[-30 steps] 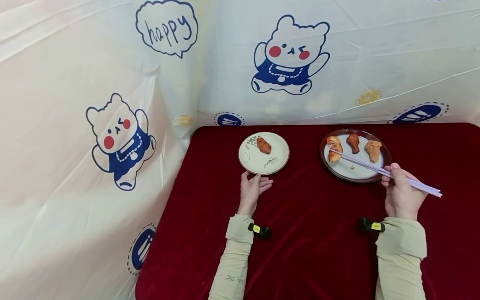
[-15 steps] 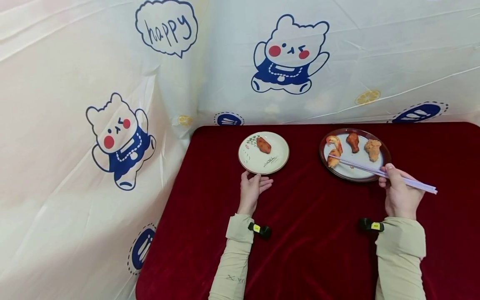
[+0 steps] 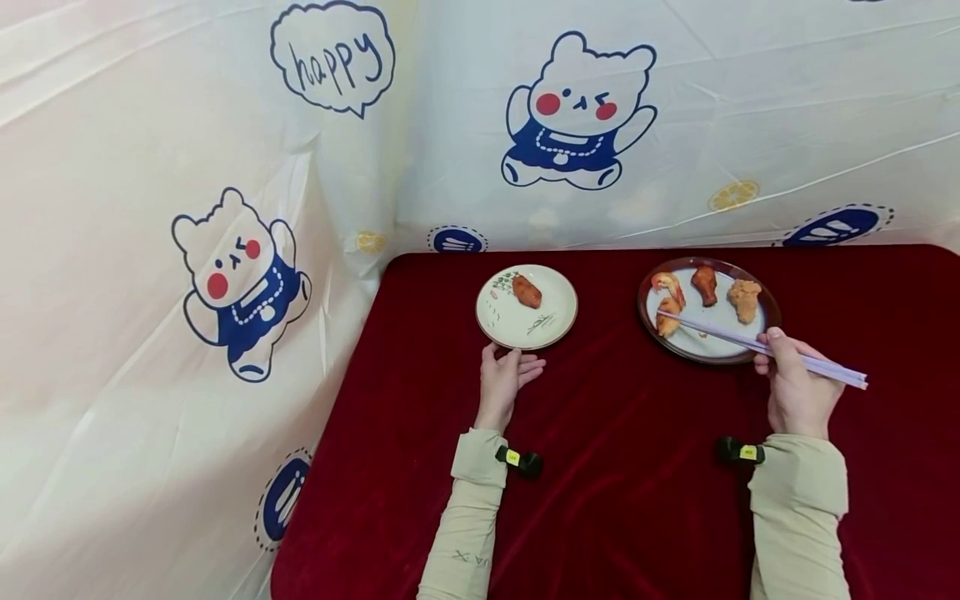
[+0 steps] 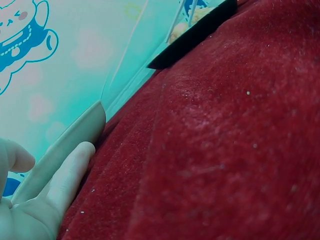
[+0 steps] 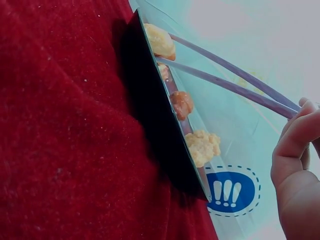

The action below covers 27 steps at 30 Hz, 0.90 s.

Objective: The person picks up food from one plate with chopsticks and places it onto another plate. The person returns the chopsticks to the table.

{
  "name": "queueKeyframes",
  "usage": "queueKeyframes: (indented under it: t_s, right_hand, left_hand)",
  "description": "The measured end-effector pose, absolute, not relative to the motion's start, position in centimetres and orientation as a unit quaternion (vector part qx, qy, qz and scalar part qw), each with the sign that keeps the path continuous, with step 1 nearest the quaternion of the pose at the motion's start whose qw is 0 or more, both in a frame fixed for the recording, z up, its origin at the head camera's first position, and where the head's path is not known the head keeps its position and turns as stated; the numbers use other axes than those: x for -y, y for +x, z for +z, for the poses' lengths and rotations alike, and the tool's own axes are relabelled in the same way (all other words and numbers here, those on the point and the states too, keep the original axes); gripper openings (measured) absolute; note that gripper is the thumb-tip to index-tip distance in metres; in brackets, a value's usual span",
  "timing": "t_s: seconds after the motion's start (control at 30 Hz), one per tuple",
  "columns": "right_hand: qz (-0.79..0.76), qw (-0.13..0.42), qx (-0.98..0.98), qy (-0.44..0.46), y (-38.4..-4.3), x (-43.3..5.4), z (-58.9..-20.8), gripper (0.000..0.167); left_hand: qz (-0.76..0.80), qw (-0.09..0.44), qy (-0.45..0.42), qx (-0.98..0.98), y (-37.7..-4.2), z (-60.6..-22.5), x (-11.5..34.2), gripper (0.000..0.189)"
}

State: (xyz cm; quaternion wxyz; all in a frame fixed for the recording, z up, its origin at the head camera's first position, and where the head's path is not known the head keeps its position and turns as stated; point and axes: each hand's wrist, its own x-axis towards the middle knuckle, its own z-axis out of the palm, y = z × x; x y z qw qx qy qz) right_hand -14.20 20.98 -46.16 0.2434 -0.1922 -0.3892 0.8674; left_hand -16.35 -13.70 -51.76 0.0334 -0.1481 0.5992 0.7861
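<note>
My right hand (image 3: 802, 387) holds a pair of pale purple chopsticks (image 3: 738, 337) across the brown-rimmed plate (image 3: 720, 360). Their tips straddle a golden, crescent-shaped fried piece (image 5: 161, 42), seen between them in the right wrist view. Behind it on that plate lie a shrimp (image 3: 669, 287), a drumstick (image 3: 705, 286) and a lumpy piece of fried chicken (image 3: 744, 300). My left hand (image 3: 502, 383) touches the near rim of the cream plate (image 3: 555, 312), other fingers spread to the right. One brown chicken wing (image 3: 527, 292) sits on that plate.
Both plates stand near the far edge of a table covered in dark red velvet (image 3: 600, 467), with a gap of cloth between them. White printed sheeting (image 3: 450, 150) hangs behind the table and on the left. A small crumb (image 3: 702, 335) lies on the brown-rimmed plate.
The chopstick tips have moved toward the near side of the plate, and the golden piece has shifted nearer with them, away from the shrimp. My right hand moved slightly left; my left stayed put.
</note>
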Motion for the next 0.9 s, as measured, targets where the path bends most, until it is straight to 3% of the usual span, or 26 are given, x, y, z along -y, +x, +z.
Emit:
queueKeyframes:
  t_s: [0.6,0.9]
  right_hand:
    - [0.864,0.289,0.367,-0.187,-14.3,-20.8,-46.0,0.018]
    - [0.858,0.303,0.372,-0.182,-14.3,-20.7,-46.2,0.019]
  left_hand:
    - [0.788,0.038,-0.147,-0.596,-16.4,-51.7,13.7,0.061]
    - [0.789,0.048,-0.145,-0.595,-15.5,-49.3,13.7,0.06]
